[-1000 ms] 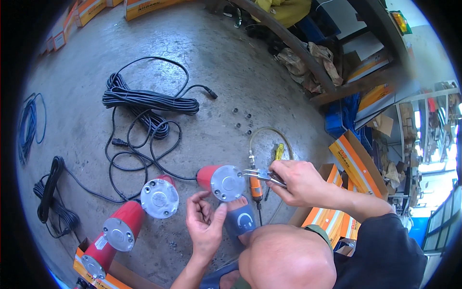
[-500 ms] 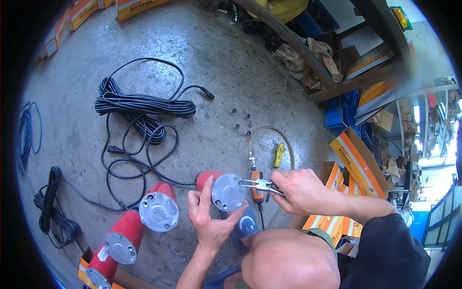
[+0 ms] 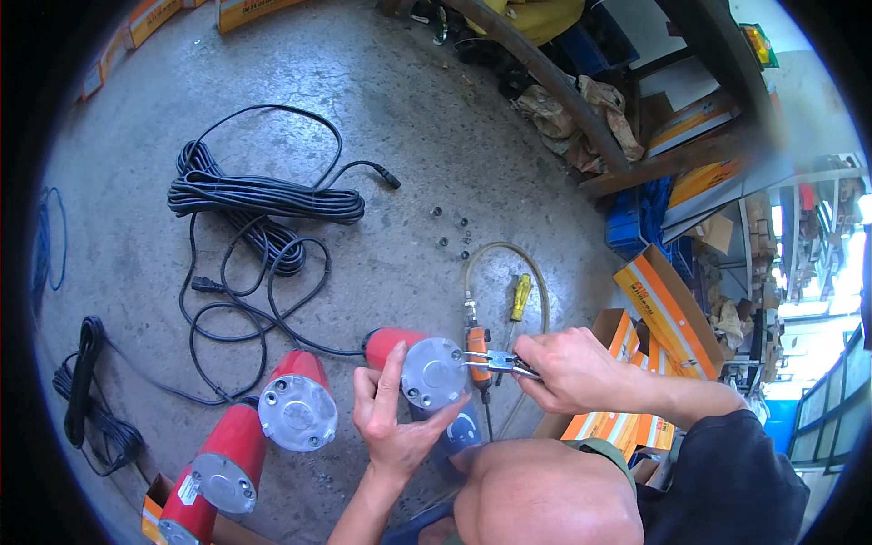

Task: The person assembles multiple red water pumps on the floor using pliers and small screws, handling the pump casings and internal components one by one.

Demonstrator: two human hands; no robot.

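My left hand (image 3: 400, 425) grips the end of a red cylinder (image 3: 389, 345), thumb and index finger set against the rim of its round grey end plate (image 3: 431, 374). Small recessed holes sit near that plate's edge. In my right hand (image 3: 574, 371) is a pair of thin-nosed pliers (image 3: 501, 361), its slim jaws slightly apart and pointing at the plate's right edge. Whether the tips touch the plate, I cannot tell. To the left lie more red cylinders of the same kind, one (image 3: 298, 414) close by and another (image 3: 227, 481) nearer me.
Beyond the pliers lie an orange air tool (image 3: 478, 343) with its hose (image 3: 545, 282) and a yellow-handled screwdriver (image 3: 520, 298). Several small dark rings (image 3: 464, 222) dot the floor. Coiled black cable (image 3: 263, 198) lies far left; orange-and-white boxes (image 3: 668, 309) stand right.
The pliers' tips have drawn back a little to the right from a hole in the end plate. My left hand keeps its hold on the cylinder. The whole view has shifted slightly.
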